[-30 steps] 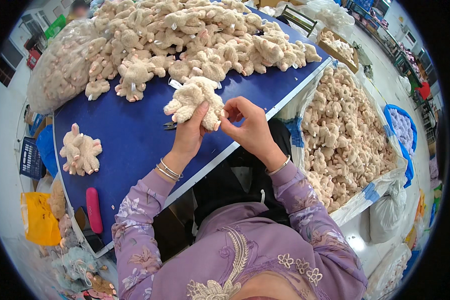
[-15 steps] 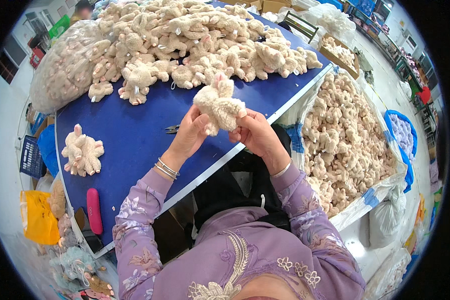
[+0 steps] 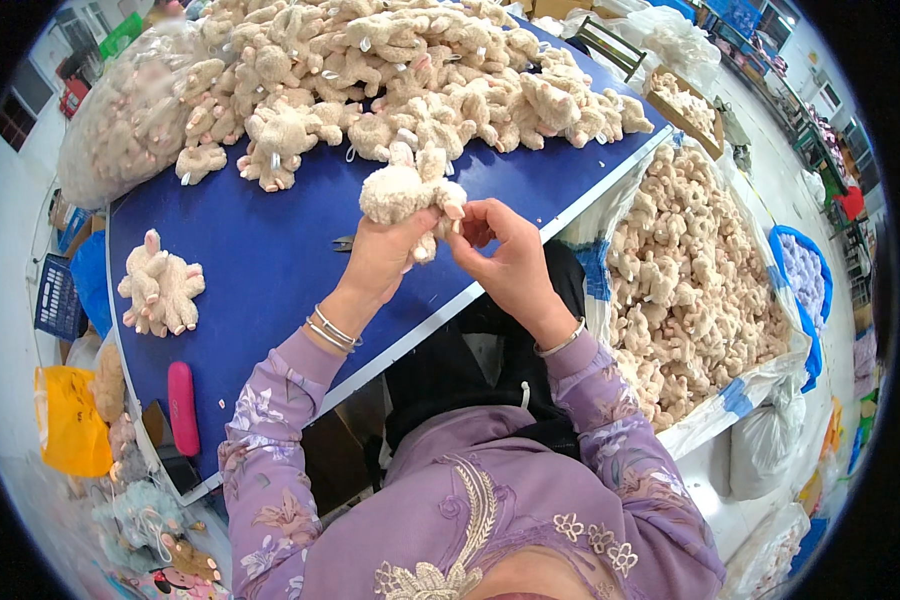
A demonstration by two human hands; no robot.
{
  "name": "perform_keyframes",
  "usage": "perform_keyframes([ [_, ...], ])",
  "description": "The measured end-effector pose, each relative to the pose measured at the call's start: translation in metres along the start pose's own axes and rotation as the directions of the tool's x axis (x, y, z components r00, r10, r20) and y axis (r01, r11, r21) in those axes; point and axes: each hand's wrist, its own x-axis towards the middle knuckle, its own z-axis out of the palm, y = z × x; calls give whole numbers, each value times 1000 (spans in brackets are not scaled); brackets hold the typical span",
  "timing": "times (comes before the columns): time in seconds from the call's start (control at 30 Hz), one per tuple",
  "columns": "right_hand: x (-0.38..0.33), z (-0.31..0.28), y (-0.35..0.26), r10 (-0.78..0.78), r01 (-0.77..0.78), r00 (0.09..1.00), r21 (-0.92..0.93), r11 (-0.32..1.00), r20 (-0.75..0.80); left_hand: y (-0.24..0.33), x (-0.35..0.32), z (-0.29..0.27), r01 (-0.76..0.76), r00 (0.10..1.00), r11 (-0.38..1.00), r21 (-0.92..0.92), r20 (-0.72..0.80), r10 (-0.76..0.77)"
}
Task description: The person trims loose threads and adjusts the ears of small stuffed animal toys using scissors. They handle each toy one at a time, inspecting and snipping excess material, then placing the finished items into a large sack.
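My left hand (image 3: 382,258) grips a cream plush toy (image 3: 406,190) from below, held up over the blue table (image 3: 260,260). My right hand (image 3: 500,250) pinches the toy's right side with fingertips. A big heap of the same plush toys (image 3: 410,70) covers the far half of the table. A small bunch of plush toys (image 3: 160,290) lies apart at the left. Small dark snips (image 3: 344,243) lie on the table just left of my left hand.
A pink oblong tool (image 3: 182,405) lies near the table's left front corner. A large open sack of plush toys (image 3: 690,290) stands to my right. A clear bag of toys (image 3: 130,120) sits at the far left. A yellow bag (image 3: 70,420) hangs left of the table.
Both hands have lifted the plush toy off the table and turned it; it now sits higher and closer to me, with my right fingers working at its side.
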Motion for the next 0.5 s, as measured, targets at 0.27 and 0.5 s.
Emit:
perform_keyframes([
  [0.27,5,-4,12,-342,362,929,-162,918,142,4,2,-7,213,975,972,99,-86,-205],
  [0.5,2,-14,28,296,-347,938,463,815,180,-16,7,-9,46,997,998,52,55,-49],
])
